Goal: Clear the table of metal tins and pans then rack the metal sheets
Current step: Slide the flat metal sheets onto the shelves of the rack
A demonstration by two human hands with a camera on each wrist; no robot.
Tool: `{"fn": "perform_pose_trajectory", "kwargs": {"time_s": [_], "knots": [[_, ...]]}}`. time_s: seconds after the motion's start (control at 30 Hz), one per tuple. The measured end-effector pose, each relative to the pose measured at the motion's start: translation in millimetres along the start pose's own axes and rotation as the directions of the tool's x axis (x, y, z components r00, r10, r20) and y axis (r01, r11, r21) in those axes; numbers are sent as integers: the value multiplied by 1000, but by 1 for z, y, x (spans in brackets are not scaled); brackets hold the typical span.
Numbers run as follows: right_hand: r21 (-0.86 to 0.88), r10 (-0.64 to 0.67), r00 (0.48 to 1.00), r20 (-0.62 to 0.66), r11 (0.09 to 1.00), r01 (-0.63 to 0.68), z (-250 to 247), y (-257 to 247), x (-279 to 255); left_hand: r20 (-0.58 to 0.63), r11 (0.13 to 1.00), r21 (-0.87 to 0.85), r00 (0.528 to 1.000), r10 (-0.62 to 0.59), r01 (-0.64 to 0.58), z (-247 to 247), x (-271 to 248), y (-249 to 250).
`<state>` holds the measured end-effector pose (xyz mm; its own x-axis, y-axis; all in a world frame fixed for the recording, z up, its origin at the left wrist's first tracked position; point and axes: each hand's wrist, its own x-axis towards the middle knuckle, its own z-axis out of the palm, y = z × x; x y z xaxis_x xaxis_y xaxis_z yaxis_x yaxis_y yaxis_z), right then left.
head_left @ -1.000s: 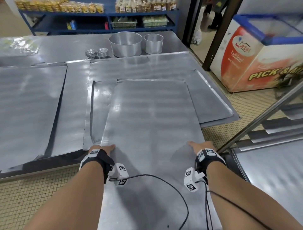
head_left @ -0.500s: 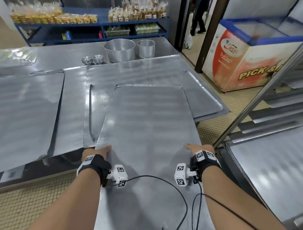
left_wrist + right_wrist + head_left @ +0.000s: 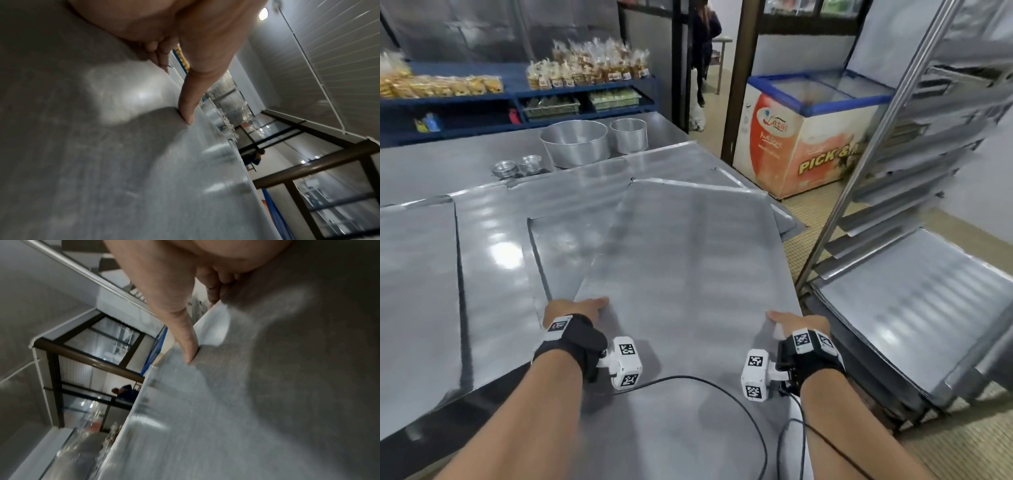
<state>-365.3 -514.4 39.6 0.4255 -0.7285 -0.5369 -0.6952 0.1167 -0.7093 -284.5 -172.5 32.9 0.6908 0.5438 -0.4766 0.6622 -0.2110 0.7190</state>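
I hold a large metal sheet [image 3: 688, 274] by its two long edges, lifted off the table and slanted toward the right. My left hand [image 3: 575, 310] grips its left edge, thumb on top [image 3: 186, 104], fingers curled underneath. My right hand [image 3: 796, 322] grips the right edge the same way, thumb pressing the top face [image 3: 189, 347]. More metal sheets [image 3: 493, 246] lie flat on the table. Two round metal pans [image 3: 575, 142] and two small tins [image 3: 517, 166] stand at the table's far side. The rack [image 3: 914, 192] stands at the right with sheets on its shelves.
A chest freezer [image 3: 801, 137] stands behind the rack beside a doorway. Blue shelves [image 3: 517, 99] with bagged goods line the back wall. A person [image 3: 703, 51] stands beyond the doorway. Wrist-camera cables hang over the held sheet near me.
The sheet in both hands has come further off the table and swung right toward the rack. My view has lifted and turned right, showing more of the rack.
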Motion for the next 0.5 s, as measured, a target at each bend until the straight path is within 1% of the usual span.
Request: {"fn": "perform_pose_trajectory", "kwargs": {"time_s": [0.1,0.23,0.3,0.33,0.37,0.4,0.5], "knots": [[81,39,997,-62,996,-34,4,15,-25,78,997,45,996,53,-57,-10,19,13],[182,73,989,-125,982,-49,13,38,-63,191,981,111,973,133,-156,-25,41,22],[268,100,980,-170,962,-51,18,59,-64,243,968,142,956,167,-206,-33,48,26],[316,106,974,-199,948,-39,21,74,-53,265,962,146,946,185,-229,-37,49,28],[311,114,972,-204,949,-46,20,79,-63,288,958,154,938,191,-243,-40,50,29],[321,147,962,-231,945,-68,19,77,-88,312,950,162,927,207,-266,-43,50,29],[323,207,928,-309,941,-103,12,84,-131,369,936,181,903,219,-301,-42,47,27]]}}
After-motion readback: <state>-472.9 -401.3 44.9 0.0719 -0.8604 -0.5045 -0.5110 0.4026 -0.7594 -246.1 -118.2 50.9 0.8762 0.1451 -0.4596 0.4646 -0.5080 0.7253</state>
